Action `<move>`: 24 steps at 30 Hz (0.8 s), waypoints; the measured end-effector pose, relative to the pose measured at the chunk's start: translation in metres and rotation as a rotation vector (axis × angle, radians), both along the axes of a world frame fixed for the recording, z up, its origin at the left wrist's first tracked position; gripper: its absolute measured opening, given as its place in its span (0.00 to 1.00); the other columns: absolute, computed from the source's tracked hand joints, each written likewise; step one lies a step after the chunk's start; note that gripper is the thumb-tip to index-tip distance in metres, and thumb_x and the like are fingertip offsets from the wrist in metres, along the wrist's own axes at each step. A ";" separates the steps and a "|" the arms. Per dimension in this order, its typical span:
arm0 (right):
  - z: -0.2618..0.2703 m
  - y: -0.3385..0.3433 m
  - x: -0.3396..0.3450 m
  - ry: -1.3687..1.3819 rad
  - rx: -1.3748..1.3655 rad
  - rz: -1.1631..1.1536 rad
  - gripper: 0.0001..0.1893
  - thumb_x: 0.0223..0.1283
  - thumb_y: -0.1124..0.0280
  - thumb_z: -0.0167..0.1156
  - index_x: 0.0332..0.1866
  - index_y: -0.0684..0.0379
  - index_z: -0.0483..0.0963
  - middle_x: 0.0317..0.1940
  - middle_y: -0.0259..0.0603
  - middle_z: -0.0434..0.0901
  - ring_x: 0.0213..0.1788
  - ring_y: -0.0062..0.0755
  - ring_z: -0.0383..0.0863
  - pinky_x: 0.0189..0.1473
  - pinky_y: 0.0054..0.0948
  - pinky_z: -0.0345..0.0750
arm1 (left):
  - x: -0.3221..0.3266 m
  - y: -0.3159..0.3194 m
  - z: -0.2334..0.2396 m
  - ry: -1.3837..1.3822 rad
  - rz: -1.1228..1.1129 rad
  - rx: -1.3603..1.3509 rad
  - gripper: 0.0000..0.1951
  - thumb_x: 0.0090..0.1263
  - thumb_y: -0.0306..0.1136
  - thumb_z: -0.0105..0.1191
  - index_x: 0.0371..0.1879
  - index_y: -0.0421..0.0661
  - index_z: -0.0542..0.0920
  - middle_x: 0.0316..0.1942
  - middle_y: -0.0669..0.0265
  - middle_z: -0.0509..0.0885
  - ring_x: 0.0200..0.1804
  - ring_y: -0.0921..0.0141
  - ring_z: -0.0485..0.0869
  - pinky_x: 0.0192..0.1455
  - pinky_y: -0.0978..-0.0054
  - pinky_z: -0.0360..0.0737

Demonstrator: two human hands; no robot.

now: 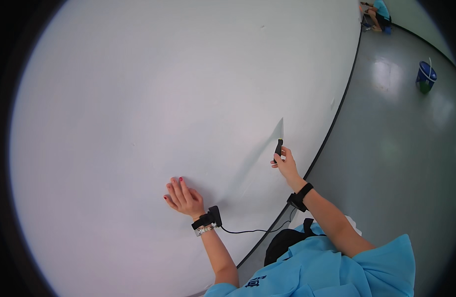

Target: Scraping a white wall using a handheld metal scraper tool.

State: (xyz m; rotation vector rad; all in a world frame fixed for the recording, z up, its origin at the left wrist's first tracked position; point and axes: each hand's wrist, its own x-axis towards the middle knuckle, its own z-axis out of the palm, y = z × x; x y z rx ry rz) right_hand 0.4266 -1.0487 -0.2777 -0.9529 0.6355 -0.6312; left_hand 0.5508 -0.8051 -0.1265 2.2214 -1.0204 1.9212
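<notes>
My right hand [285, 161] grips the black handle of a putty knife [278, 149], near the right side of a white wall [139, 92]. The tool's thin blade points up the picture, and its tip appears to meet the wall. A shadow runs from the blade down to the left. My left hand [183, 197] lies against the wall, lower and to the left, with its fingers stretched out and nothing held. Black strapped devices sit on both wrists, joined by a thin black cable [246, 232]. A metal watch or bracelet is below the left device.
A black baseboard strip [334, 124] edges the wall along the grey floor [365, 156]. On the floor at right stands a blue bucket [425, 73] with a white rod or handle. Another person [379, 14] in a blue shirt sits low by the wall at the far top right.
</notes>
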 end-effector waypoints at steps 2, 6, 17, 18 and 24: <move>0.002 0.008 -0.002 -0.011 -0.021 -0.002 0.27 0.63 0.71 0.55 0.64 0.66 0.54 0.52 0.47 0.69 0.36 0.30 0.82 0.35 0.27 0.81 | 0.000 0.002 0.001 -0.004 0.006 0.005 0.20 0.61 0.21 0.44 0.53 0.47 0.77 0.61 0.62 0.74 0.67 0.63 0.68 0.72 0.58 0.54; 0.016 0.013 0.003 -0.052 -0.097 -0.043 0.27 0.62 0.73 0.55 0.64 0.66 0.54 0.50 0.46 0.69 0.36 0.29 0.82 0.33 0.26 0.81 | -0.001 0.002 0.003 -0.006 0.020 0.012 0.20 0.61 0.21 0.44 0.52 0.46 0.77 0.61 0.61 0.74 0.67 0.63 0.68 0.72 0.57 0.54; 0.015 -0.100 0.033 0.032 -0.096 -0.157 0.25 0.61 0.73 0.55 0.61 0.64 0.58 0.48 0.46 0.71 0.31 0.28 0.82 0.30 0.25 0.80 | -0.004 0.000 0.001 0.002 0.006 0.004 0.19 0.61 0.21 0.44 0.51 0.45 0.78 0.60 0.61 0.74 0.66 0.62 0.68 0.71 0.56 0.55; 0.021 -0.092 0.033 0.021 -0.154 -0.179 0.25 0.60 0.73 0.55 0.61 0.64 0.58 0.48 0.46 0.72 0.31 0.28 0.82 0.29 0.24 0.79 | -0.004 0.003 0.000 0.008 0.015 0.010 0.19 0.61 0.21 0.44 0.51 0.45 0.78 0.60 0.61 0.74 0.66 0.62 0.68 0.71 0.56 0.54; 0.058 -0.048 0.026 -0.067 -0.540 -0.241 0.29 0.60 0.75 0.56 0.67 0.60 0.56 0.54 0.46 0.69 0.39 0.32 0.79 0.36 0.25 0.77 | -0.006 -0.001 0.004 0.015 0.016 0.008 0.19 0.61 0.20 0.44 0.52 0.46 0.78 0.61 0.62 0.74 0.66 0.62 0.68 0.72 0.56 0.54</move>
